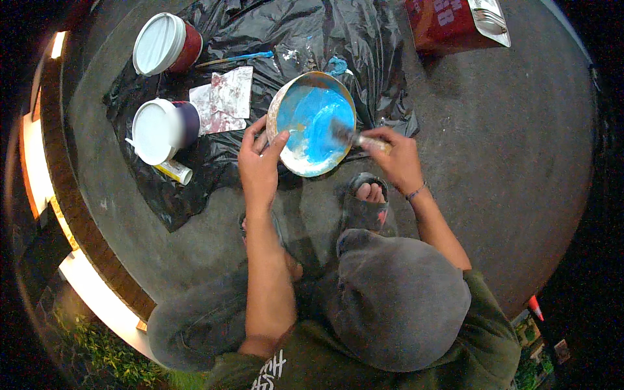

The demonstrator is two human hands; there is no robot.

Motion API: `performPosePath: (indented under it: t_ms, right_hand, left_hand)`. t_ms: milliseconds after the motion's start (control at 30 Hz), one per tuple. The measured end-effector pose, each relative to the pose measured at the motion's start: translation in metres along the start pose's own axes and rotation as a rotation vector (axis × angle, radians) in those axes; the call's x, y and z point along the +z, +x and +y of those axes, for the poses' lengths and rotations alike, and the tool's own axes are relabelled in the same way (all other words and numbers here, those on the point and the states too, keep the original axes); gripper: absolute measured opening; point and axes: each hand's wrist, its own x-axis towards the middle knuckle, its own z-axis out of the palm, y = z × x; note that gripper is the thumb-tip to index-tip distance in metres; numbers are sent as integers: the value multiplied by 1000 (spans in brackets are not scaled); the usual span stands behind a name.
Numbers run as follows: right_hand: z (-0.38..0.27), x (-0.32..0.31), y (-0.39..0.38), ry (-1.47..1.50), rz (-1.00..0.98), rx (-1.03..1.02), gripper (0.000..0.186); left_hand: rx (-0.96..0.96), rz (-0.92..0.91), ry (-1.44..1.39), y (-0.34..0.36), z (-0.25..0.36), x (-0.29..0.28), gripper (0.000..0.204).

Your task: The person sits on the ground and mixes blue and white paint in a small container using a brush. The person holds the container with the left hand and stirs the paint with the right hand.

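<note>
Tilted a little toward me, a round bowl holds bright blue paint with white streaks along its near side. My left hand grips the bowl's left side, thumb over the rim and fingers around the outer wall. In my right hand is a paintbrush, held by its pale handle. Its dark bristles are in or just over the blue paint at the bowl's right side; motion blurs them, so contact is hard to make out.
Beneath lies a wrinkled black plastic sheet on grey floor. Two lidded buckets stand left, beside stained white sheets and a yellow-and-white tube. Beyond are a blue-ended stick and a dark red container. My sandalled foot is near the bowl.
</note>
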Motion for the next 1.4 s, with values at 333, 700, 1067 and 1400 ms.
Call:
performPosePath:
  t_ms: [333,700,1067,1400]
  right_hand:
    - [4,-1,4,53,48,-10,26]
    - [17,5,-4,33,-97,-53,30]
    - [13,9,-1,-34,-33,-44,26]
    - [-1,1,-2,-97,-106,30,27]
  left_hand:
    - [13,2,23,3,-1,-1,55]
    - [-4,-13,-17,3,1,1,53]
    - [-7,-18,-6,1,2,3,55]
    - [1,-22,15,1,5,1,55]
